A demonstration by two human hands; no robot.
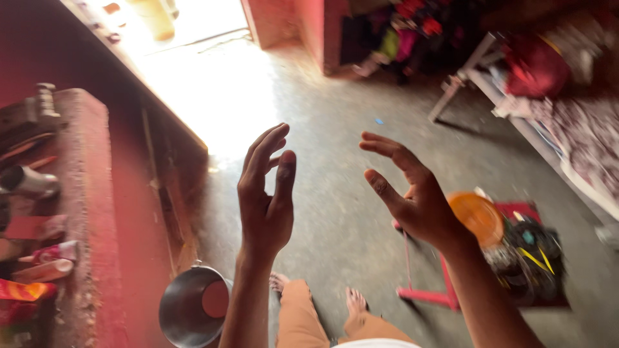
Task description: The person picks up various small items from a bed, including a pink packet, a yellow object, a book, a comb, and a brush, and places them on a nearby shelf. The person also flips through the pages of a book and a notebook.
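Note:
My left hand (pixel 265 193) is raised in front of me, fingers together and pointing up, palm turned right. My right hand (pixel 412 190) is raised opposite it, fingers spread and slightly curled, palm turned left. Neither hand holds or touches anything. A gap of bare concrete floor (pixel 335 167) shows between them. Below are my legs in tan trousers (pixel 303 319) and my bare feet.
A steel pot (pixel 187 309) stands on the floor at lower left beside a red ledge (pixel 84 193) with bottles and tubes. A red stool frame (pixel 425 293), an orange lid (pixel 478 216) and a dark bundle lie right. A bed (pixel 567 129) stands far right; sunlit doorway ahead.

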